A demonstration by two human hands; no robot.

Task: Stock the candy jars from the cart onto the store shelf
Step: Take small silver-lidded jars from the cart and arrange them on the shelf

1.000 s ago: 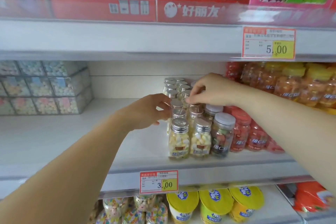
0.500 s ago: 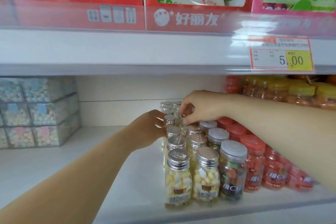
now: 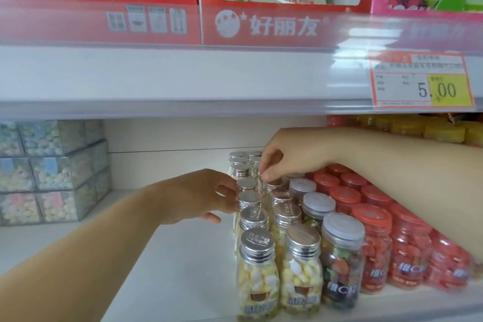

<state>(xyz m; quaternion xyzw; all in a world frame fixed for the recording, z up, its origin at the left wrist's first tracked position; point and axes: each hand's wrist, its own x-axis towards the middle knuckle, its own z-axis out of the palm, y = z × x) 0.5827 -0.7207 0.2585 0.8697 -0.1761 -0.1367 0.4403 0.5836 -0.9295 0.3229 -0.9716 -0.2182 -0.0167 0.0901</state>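
Note:
Two rows of small clear candy jars with silver caps (image 3: 257,273) run from the front to the back of the white shelf (image 3: 167,266). My left hand (image 3: 201,196) reaches in from the left, its fingers resting against the side of a jar midway along the left row (image 3: 248,200). My right hand (image 3: 287,155) comes in from the right above the rows, and its fingertips pinch the cap of a jar in the right row (image 3: 270,184). No cart is in view.
Jars with grey lids (image 3: 342,259) and red-lidded jars (image 3: 376,243) stand right of the silver-capped rows. Clear boxes of pastel candy (image 3: 49,172) are stacked at the left. An upper shelf with a 5.00 price tag (image 3: 420,81) hangs close above; yellow-lidded jars (image 3: 444,131) sit behind my right arm.
The camera has moved closer and lower, so the jars look larger. Both hands stay on the silver-capped rows; my right hand's fingertips have dropped onto a cap in the right row.

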